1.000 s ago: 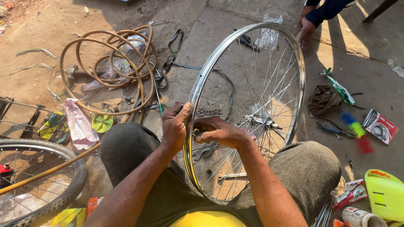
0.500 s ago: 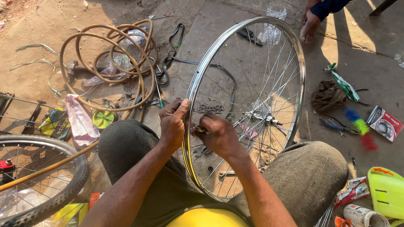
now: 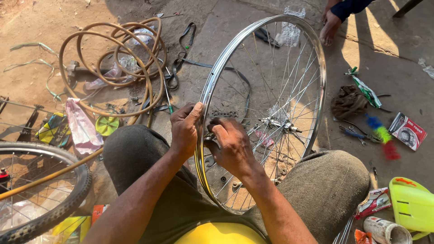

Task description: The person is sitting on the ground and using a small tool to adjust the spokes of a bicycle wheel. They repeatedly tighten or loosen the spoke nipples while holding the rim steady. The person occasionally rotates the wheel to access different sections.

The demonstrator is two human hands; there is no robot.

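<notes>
Bicycle wheel rim, bare shiny silver with thin spokes and a central hub, stands upright between the person's knees, edge-on towards them. Left hand curls over the rim; right hand pinches a spoke.

Bare wheel rim stands upright between the knees, centre of scene. Left hand on its near-left edge, right hand inside among the spokes. Coiled hose far left. Tyred wheel near left. Rag and pliers right.
</notes>
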